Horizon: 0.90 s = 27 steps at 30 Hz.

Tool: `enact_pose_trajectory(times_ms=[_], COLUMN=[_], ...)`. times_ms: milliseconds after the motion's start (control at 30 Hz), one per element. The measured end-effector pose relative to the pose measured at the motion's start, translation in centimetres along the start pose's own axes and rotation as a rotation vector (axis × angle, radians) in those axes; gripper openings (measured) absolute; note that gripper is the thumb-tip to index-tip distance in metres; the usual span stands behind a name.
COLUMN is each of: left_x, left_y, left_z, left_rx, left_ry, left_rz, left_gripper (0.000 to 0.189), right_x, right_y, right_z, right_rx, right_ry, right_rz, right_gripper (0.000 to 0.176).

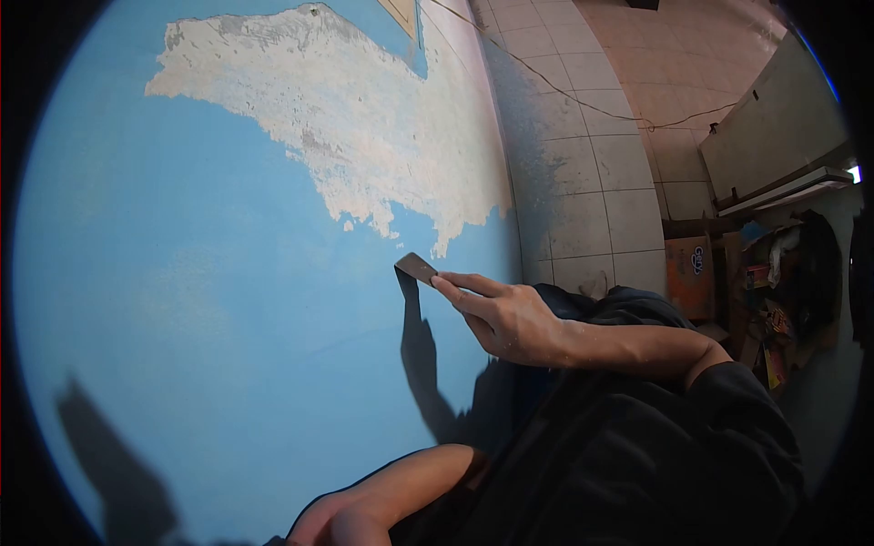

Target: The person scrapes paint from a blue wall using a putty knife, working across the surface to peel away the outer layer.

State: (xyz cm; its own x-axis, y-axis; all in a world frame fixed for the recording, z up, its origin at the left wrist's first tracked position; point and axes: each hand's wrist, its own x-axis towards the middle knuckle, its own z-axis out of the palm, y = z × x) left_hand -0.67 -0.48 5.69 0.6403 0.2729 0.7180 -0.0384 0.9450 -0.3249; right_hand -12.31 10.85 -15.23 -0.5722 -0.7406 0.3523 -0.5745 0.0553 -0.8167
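My right hand [514,318] pinches a flat metal scraper [418,267] between thumb and fingers. The scraper's blade end is at the blue painted wall [228,346], just below the ragged lower edge of a bare patch [364,136]. In that patch the blue paint is gone and whitish, grey-marked plaster shows. A few small pale chips dot the paint close above the blade. Part of my left arm [401,491] appears at the bottom edge, bent near the wall; its hand is out of sight.
A tiled floor [583,168] runs along the wall, with bluish dust [533,136] near its foot. A thin cable [583,105] crosses the tiles. At the right stand an orange carton [689,273], a pile of mixed items [774,309] and a large pale panel [774,127].
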Motion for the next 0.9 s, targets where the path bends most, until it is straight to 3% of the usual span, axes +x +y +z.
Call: enact_pose_trajectory(times_ms=[333, 433, 533, 633, 733, 900], left_x=[-0.2, 0.2, 0.1, -0.2, 0.0, 0.1], left_y=[-0.2, -0.4, -0.3, -0.1, -0.1, -0.2], left_z=[-0.3, -0.8, -0.1, -0.1, -0.2, -0.3], left_rx=[0.021, 0.033, 0.029, 0.034, 0.062, 0.063], left_ry=[-0.047, -0.107, -0.052, -0.016, -0.084, -0.115], left_rz=[0.031, 0.067, 0.05, 0.021, 0.031, 0.029], left_gripper=[0.038, 0.039, 0.039, 0.039, 0.039, 0.039], right_x=[0.0, 3.1, 0.4, -1.2, -0.9, -1.7], right_y=[0.0, 2.1, 0.4, 0.0, 0.0, 0.1], right_z=[0.7, 1.0, 0.4, 1.2, 0.5, 2.0], right_rx=[-0.004, 0.017, 0.08, 0.019, 0.018, 0.013], right_ry=[0.015, 0.165, 0.011, 0.071, -0.088, 0.061], right_rz=[-0.004, -0.049, 0.02, -0.09, 0.049, -0.04], right_gripper=[0.055, 0.054, 0.056, 0.057, 0.057, 0.058])
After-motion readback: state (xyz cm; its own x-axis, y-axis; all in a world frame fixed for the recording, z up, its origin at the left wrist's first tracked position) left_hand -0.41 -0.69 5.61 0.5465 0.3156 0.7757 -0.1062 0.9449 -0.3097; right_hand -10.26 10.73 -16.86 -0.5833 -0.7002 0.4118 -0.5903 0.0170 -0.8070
